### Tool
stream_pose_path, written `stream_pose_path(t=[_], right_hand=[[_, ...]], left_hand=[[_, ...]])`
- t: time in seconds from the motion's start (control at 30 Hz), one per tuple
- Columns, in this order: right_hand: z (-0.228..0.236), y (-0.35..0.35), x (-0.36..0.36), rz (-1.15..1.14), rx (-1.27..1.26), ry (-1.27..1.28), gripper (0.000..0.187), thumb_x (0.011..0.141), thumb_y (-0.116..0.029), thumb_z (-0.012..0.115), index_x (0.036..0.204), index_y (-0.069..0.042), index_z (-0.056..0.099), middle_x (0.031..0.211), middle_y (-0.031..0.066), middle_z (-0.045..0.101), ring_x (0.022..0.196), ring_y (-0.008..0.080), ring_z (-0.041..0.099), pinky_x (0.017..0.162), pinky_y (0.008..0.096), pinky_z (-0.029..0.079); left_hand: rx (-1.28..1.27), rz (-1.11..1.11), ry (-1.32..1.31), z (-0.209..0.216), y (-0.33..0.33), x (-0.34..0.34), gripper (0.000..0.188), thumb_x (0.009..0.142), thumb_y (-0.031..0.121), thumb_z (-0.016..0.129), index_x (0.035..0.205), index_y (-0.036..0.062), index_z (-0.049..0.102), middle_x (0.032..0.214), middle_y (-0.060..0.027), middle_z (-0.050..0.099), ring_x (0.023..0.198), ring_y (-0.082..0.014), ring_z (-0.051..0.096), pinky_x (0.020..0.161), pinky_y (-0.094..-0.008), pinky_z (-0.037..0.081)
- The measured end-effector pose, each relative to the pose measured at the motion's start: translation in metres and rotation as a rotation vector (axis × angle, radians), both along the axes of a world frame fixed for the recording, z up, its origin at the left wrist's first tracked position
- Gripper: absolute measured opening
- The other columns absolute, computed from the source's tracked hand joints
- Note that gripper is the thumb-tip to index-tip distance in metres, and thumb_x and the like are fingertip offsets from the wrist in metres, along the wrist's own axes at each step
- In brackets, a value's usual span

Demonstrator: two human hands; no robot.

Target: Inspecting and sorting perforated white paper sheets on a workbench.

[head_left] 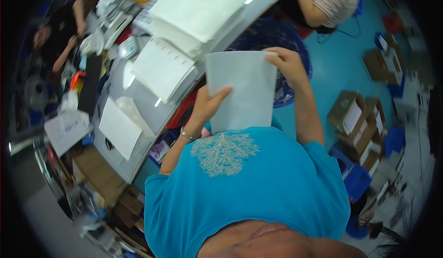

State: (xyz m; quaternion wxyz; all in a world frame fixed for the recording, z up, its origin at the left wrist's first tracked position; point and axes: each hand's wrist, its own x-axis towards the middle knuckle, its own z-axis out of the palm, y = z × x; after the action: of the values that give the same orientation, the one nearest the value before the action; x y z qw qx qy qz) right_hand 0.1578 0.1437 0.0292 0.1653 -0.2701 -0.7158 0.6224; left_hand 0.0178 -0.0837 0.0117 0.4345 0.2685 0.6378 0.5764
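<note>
A white rectangular sheet (242, 89), plain on the side I see, is held up in front of my chest. My left hand (210, 103) grips its left edge, thumb across the face and the other fingers behind. At the top right corner my right hand (288, 65) pinches it between thumb and fingers. Whether it is one layer or several, I cannot tell. Just beyond, on the table, lie a tall stack of white sheets (198, 9) and a lower stack (161, 69) with small dark marks along one edge.
The grey table (150, 112) runs along my left, with loose white sheets (120, 129) on it. A blue basket (302, 43) stands behind the held sheet. Open cardboard boxes (346, 112) sit on the floor at right. Other people (334, 2) are at far right and far left.
</note>
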Motion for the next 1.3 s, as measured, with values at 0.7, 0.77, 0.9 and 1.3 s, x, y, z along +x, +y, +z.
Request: stream_pose_path(t=[0.7,0.77,0.9,1.3], right_hand=[[-0.038,0.025,-0.002,0.103,-0.267,0.055,0.027,0.094,-0.012,0.052,0.118,0.003,0.053,0.108,0.0091,0.060,0.098,0.0152,0.058,0.083,0.0289,0.047],[-0.035,0.023,-0.002,0.063,-0.350,0.030,0.031,0.094,-0.013,0.053,0.121,0.002,0.050,0.112,0.0099,0.058,0.103,0.0179,0.057,0.087,0.0312,0.048],[-0.026,0.008,-0.015,0.127,-0.908,0.186,0.034,0.095,-0.014,0.052,0.127,-0.003,0.047,0.130,0.0125,0.051,0.117,0.0250,0.052,0.100,0.0457,0.043],[0.003,-0.059,-0.096,-0.033,-0.717,-0.306,0.044,0.090,-0.016,0.059,0.129,0.001,0.045,0.125,0.0134,0.055,0.115,0.0264,0.052,0.102,0.0448,0.040]], left_hand=[[0.127,0.136,0.455,-0.024,-0.011,0.001,0.037,0.083,0.029,0.062,0.115,0.0095,0.063,0.064,-0.0164,0.061,0.058,-0.0369,0.059,0.055,-0.0446,0.045],[0.182,0.156,0.351,-0.037,-0.018,-0.012,0.039,0.081,0.030,0.064,0.114,0.0091,0.064,0.067,-0.0178,0.063,0.062,-0.0369,0.061,0.060,-0.0445,0.047],[0.213,0.133,0.135,-0.048,-0.045,-0.035,0.041,0.076,0.028,0.066,0.111,0.0059,0.064,0.076,-0.0200,0.067,0.071,-0.0350,0.065,0.069,-0.0428,0.050],[0.265,0.110,-0.073,-0.070,-0.100,-0.101,0.042,0.076,0.028,0.065,0.114,0.0086,0.064,0.080,-0.0199,0.067,0.073,-0.0337,0.066,0.069,-0.0410,0.052]])
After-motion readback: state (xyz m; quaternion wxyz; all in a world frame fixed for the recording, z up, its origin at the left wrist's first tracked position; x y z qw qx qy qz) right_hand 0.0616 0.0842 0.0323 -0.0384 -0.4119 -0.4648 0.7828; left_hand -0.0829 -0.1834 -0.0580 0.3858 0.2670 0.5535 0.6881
